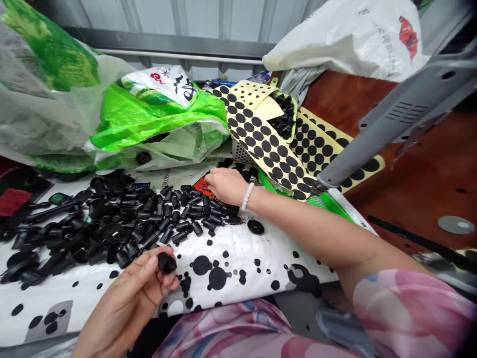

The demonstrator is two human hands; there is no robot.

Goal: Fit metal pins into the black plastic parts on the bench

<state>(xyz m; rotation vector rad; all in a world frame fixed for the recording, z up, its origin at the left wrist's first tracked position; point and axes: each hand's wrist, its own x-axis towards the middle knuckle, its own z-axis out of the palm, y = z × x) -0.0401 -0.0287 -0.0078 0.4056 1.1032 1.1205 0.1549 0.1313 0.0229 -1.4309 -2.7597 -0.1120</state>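
My left hand (137,286) is closed around a short black plastic cylinder (166,263) with a narrower stepped end, held between thumb and fingers above the front of the table. My right hand (226,185), wearing a white bead bracelet (247,196), reaches across to the far side of the heap. Its fingers are bent together over a red printed patch (202,186); whatever they grip is too hidden to name. Many small black cylinders (194,211) lie just left of and below that hand. Larger round black parts (108,231) are heaped further left.
Sheets of round black stickers (261,134) lie behind my right hand, beside a yellow-green basket (294,119) of black parts. Green and white plastic bags (160,117) stand at the back left. A grey metal arm (387,114) slants in from the right. Loose black discs (218,278) dot the white cover.
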